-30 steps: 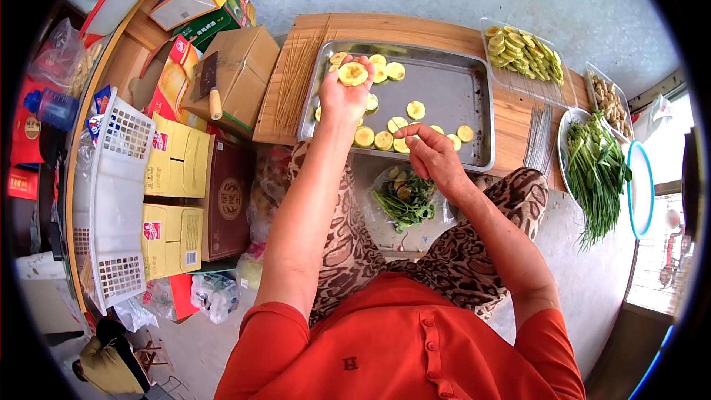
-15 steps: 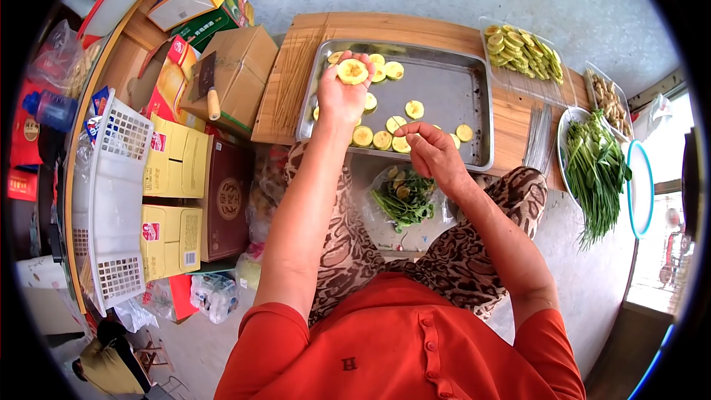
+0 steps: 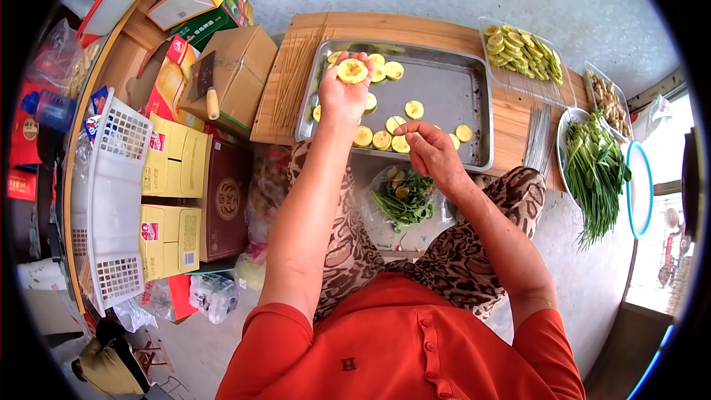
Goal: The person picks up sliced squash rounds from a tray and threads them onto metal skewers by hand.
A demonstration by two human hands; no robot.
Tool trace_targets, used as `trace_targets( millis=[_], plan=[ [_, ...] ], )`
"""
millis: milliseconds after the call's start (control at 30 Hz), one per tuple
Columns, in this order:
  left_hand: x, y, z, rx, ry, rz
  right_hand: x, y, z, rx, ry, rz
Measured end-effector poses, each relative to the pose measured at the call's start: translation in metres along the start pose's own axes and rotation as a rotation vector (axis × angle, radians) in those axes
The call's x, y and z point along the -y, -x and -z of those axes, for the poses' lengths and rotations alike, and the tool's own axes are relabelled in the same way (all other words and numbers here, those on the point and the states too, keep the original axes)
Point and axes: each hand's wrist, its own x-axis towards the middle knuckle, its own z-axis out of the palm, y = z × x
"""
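My left hand (image 3: 343, 100) is palm up over the left part of a metal tray (image 3: 459, 81), holding a round zucchini slice (image 3: 352, 70) on its fingers. The slice shows a yellowish, seedy middle. My right hand (image 3: 435, 154) hovers at the tray's front edge, index finger stretched out to the left and the other fingers curled; I see nothing in it. Its fingertip is close to a zucchini slice (image 3: 394, 124) in the tray. Several more slices lie around it, some along the front side and some near the back left, partly hidden by my left hand.
Thin wooden skewers (image 3: 292, 96) lie left of the tray, metal skewers (image 3: 538, 137) right of it. A container of stacked slices (image 3: 522, 55) and a basin of leafy greens (image 3: 596, 170) are at the right. Boxes (image 3: 174, 159) and a cleaver (image 3: 209, 92) are at the left.
Both hands keep nearly the same pose, with the slice still in my left hand. The view has shifted very slightly.
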Motion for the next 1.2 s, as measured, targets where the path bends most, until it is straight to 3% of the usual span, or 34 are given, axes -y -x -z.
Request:
trace_targets(
  millis=[567, 967, 1100, 1200],
  plan=[
    [0.011, 0.013, -0.007, 0.015, -0.038, 0.059, -0.004, -0.005, -0.001, -0.03, -0.021, 0.032],
    [0.026, 0.035, -0.023, 0.429, -0.253, 0.13, -0.015, -0.019, 0.007, -0.093, -0.067, 0.101],
    [0.025, 0.036, -0.025, 0.434, -0.286, 0.146, -0.016, -0.02, 0.012, -0.118, -0.106, 0.142],
    [0.021, 0.025, -0.016, 0.322, -0.291, 0.143, -0.012, -0.018, 0.017, -0.148, -0.112, 0.144]
  ],
)
